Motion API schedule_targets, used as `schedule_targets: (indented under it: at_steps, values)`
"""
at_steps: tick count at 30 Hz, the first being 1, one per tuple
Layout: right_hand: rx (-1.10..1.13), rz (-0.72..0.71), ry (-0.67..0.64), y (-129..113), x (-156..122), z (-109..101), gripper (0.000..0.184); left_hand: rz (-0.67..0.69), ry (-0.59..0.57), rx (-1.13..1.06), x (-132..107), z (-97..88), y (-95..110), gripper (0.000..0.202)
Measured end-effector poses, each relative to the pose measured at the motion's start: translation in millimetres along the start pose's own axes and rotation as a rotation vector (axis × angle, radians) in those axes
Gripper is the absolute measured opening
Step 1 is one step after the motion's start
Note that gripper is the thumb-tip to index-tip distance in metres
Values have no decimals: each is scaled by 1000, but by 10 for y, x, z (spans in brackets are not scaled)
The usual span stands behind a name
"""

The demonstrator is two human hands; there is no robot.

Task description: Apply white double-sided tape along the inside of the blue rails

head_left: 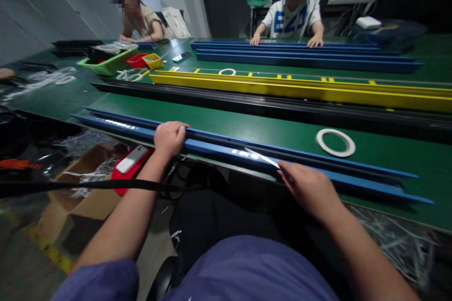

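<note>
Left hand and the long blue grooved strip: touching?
Touching. The head view shows the bare left hand curled over the long blue grooved strip, with no gap between them.

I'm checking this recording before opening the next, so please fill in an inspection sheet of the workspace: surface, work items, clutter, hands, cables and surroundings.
Surface: green tabletop.
Work items: near blue profile along the front edge; thin white strip over it; black profile and yellow profile beyond.
Clutter: white ring, apparently tape; green basket; yellow bin; cardboard box below the table.
Hands: left hand grips the near blue profile; right hand holds the white strip.
Cables: black band crossing the left forearm; strap or cable, unclear.
Surroundings: two people across the table, one at the left, one behind the far blue profiles.
</note>
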State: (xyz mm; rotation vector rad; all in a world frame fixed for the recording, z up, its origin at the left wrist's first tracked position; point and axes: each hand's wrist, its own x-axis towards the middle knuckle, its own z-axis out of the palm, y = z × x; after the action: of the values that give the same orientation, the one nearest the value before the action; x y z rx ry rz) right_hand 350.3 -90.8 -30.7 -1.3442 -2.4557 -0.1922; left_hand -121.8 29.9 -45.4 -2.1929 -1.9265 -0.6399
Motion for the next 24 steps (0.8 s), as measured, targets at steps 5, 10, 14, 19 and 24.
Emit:
schedule_targets:
  at_steps: [5, 10, 14, 19, 24]
  values:
    - [61, 89, -290, -372, 643, -11, 30, -28, -35, 75, 191, -4, -651, 45]
    - [52, 140, -327, -513, 862, -23, 32, -41, 13, 93, 210, 26, -803, 50]
    - [102, -17, -235, -408, 740, 105, 41, -43, 43, 110, 154, 85, -855, 53]
    - [372, -453, -235, -132, 654, 290, 36, -121, 85, 142, 126, 120, -886, 59]
    - [892, -528, -204, -94, 569, 275, 30, -142, 102, 117, 116, 126, -893, 74]
